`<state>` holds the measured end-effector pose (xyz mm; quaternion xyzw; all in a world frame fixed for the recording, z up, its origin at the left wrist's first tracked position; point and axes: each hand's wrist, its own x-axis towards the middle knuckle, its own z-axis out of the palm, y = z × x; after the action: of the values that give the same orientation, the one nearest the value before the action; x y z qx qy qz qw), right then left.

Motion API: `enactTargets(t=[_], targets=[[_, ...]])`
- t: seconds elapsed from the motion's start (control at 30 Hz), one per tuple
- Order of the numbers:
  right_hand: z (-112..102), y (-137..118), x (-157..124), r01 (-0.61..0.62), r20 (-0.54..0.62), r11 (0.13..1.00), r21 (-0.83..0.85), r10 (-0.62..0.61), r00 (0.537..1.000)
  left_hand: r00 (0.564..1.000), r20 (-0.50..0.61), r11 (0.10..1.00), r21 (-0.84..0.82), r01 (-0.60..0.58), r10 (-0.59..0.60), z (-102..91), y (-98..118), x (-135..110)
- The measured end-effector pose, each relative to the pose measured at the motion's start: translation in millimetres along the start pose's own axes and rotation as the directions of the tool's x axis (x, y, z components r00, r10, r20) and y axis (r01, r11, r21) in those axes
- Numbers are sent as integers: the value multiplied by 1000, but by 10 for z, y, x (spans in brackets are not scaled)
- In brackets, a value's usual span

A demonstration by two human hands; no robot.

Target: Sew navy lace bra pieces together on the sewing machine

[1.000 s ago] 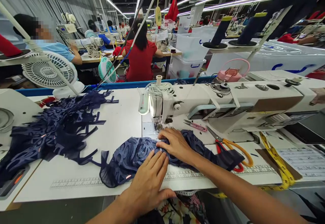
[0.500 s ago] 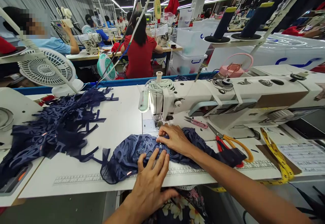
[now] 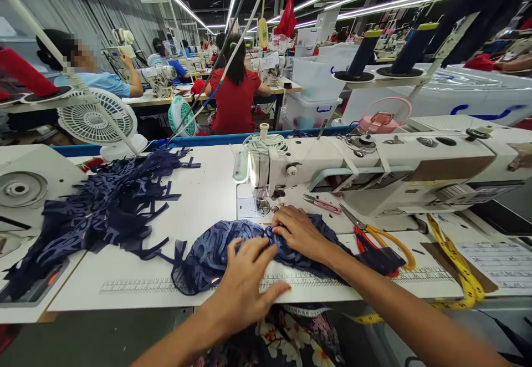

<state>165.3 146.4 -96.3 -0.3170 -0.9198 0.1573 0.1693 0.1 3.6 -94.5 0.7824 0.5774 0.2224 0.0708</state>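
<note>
A navy lace garment piece lies crumpled on the sewing table, just in front of the sewing machine's presser foot. My right hand is curled at its upper edge, with thumb and fingertips closed on the lace. My left hand rests over the near side of the same piece, its fingers apart and the thumb stretched out to the right. A sheer navy end of the cloth extends right, beyond my right forearm, over part of the scissors.
Pink-handled snips and orange-handled scissors lie right of the needle. A yellow tape measure hangs over the table edge. A heap of navy lace pieces covers the left side, beside a white fan.
My right hand has shifted slightly right along the lace's upper edge. My left fingers have lifted and bent a little. The whole view has tilted and moved slightly.
</note>
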Motion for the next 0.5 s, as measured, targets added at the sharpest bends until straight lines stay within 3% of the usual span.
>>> enactTargets(t=[0.1,0.17,0.27,0.37,0.43,0.5], targets=[[-36,-86,-35,54,-42,998,-15,-55,998,982,-104,981,-126,146,-160,-104,-192,284],[-95,-162,-87,98,-85,994,-45,-102,991,968,-29,926,-298,231,-251,-118,-325,448],[-211,-214,-192,107,-95,994,-24,-109,989,950,154,786,-535,311,-272,-75,-437,570],[-341,-84,-256,-38,-24,998,59,40,999,943,132,741,-590,321,-304,-35,-429,566],[-427,108,-251,-198,-34,976,-85,196,980,936,78,720,-618,316,-344,-39,-389,539],[-495,325,-217,-323,-101,902,-286,307,946,928,34,699,-648,303,-371,-60,-348,519]])
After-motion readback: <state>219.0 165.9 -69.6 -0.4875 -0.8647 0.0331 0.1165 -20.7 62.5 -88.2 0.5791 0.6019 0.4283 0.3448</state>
